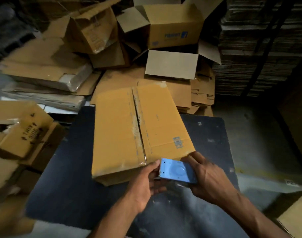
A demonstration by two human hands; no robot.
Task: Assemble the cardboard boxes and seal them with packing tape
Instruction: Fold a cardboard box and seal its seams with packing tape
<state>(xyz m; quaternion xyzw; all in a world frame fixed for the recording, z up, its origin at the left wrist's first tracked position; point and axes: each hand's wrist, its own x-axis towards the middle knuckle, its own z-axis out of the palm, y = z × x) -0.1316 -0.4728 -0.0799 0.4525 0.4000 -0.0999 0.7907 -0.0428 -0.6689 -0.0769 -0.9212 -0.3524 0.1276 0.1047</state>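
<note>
My right hand (pixel 210 182) grips the blue tape dispenser (pixel 177 170) at the box's (pixel 129 127) near edge (toothed end leftward), left hand (pixel 146 184) pinching that end.

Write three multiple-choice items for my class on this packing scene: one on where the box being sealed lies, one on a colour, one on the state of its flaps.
1. Where does the cardboard box being sealed lie?
A. on the dark table
B. on top of the open boxes behind
C. in the person's lap

2. What colour is the tape dispenser?
A. red
B. blue
C. green

3. How do the box's top flaps stand?
A. both upright
B. torn off
C. folded shut, meeting along a centre seam

Answers:
1. A, the box rests flat on the dark tabletop.
2. B, the dispenser held by the left hand and the right hand at the box's near edge is light blue.
3. C, the flaps lie flat with clear tape along the seam.
</note>
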